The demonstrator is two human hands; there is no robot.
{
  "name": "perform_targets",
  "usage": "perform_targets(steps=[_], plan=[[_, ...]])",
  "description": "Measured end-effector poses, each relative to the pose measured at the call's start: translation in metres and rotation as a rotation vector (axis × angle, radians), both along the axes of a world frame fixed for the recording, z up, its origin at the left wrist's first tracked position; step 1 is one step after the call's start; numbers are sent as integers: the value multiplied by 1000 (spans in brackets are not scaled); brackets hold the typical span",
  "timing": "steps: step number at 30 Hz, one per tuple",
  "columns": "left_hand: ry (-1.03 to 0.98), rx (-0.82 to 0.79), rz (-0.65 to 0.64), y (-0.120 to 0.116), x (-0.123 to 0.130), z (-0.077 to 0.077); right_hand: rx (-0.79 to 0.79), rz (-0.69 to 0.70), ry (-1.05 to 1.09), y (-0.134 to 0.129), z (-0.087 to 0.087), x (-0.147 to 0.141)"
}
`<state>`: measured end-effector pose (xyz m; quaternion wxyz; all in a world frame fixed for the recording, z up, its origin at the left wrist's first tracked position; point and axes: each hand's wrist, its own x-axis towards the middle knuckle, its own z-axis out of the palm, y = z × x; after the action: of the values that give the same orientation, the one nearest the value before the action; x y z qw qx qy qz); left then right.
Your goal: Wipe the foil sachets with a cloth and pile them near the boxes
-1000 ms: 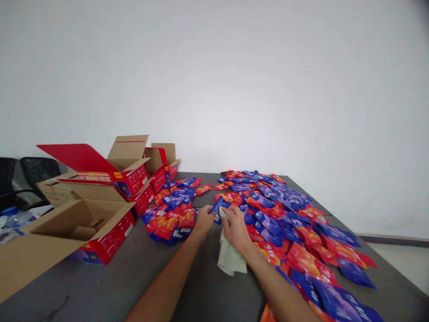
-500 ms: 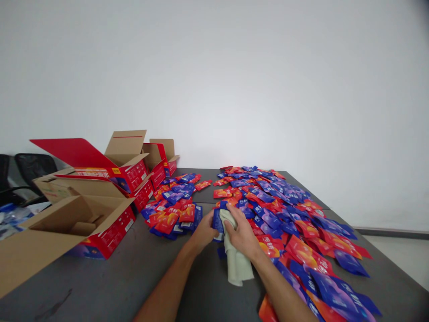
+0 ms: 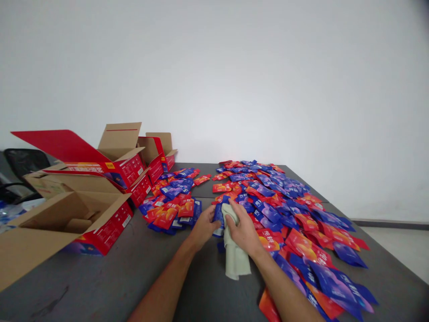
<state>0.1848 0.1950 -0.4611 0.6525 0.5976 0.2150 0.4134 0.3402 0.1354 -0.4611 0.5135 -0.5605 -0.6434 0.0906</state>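
A blue pouch point(image 3: 219, 216) with printed text is gripped along its left side by my left hand point(image 3: 204, 228). My right hand point(image 3: 244, 229) is closed around a pale green cloth point(image 3: 235, 259), which lies against the pouch's right side and hangs down toward the table. Part of the pouch is hidden behind the cloth and fingers. Just below my hands, a bit of another blue pouch point(image 3: 221, 247) lies on the table. A large spread of red and blue pouches point(image 3: 268, 208) lies right of my hands, and a smaller pile point(image 3: 170, 210) is on the left.
Several opened red cardboard boxes stand on the left, the nearest box point(image 3: 107, 230) with its flaps spread out. The dark table point(image 3: 110, 286) has a seam running across it. Beyond its left edge is a black mesh chair point(image 3: 27, 163). A white wall point(image 3: 214, 80) rises behind.
The view has tilted slightly, so everything sits a little higher in the picture. Both hands stay on the pouch and cloth, with the pouch now tilted more to the right.
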Motion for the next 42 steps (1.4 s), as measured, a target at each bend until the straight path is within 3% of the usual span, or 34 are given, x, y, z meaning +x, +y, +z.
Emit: perform_targets(steps=[8,15,25,30,38,42], plan=[[-158,-183,-76,-10,3,6,138,-162,-45,-3,4,-7],[-187,-218,49,-5,-2,6,166,3,-166,-6,-4,-22],[-104,-182,-259,-14,1,8,197,-240,-100,-4,8,2],[-168,-233,-250,-11,1,5,186,-90,-177,-5,6,-7],[-269,-290,-142,-7,-5,11,89,146,-234,-14,7,-26],[-295,-373,-58,-5,-5,12,41,195,-260,-17,8,-31]])
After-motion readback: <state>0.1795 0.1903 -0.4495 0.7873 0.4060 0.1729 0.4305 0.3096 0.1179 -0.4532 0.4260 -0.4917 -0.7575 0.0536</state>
